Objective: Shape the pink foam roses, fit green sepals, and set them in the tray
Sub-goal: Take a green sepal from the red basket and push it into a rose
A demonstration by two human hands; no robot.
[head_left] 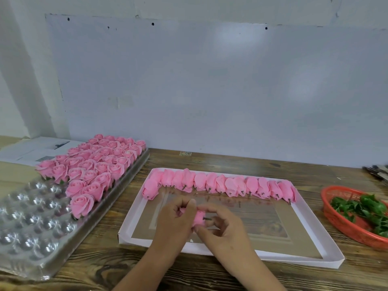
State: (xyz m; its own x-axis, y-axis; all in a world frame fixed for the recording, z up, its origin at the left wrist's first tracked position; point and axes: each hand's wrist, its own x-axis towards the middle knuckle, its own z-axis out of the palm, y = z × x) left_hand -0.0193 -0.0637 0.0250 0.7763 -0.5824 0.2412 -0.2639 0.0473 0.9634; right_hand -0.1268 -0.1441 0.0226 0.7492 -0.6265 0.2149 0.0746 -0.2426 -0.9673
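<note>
While a clear tray (39,229) half full of finished roses (94,166) sits left, a flat box (315,234) holds unshaped buds (220,185); right, a basket (340,219) of sepals (365,208). Both the left hand (174,223) and the right hand (222,227) pinch one rose (199,219) above the box.

Bare wood lies open between the clear tray (37,234) and shallow box (260,256); the red basket (336,219) crowds the right.

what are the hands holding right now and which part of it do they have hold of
Both hands hold one closed pink foam rose bud. The left hand wraps its petal end; the right hand pinches it near the base, where the dark stub pokes out.
</note>
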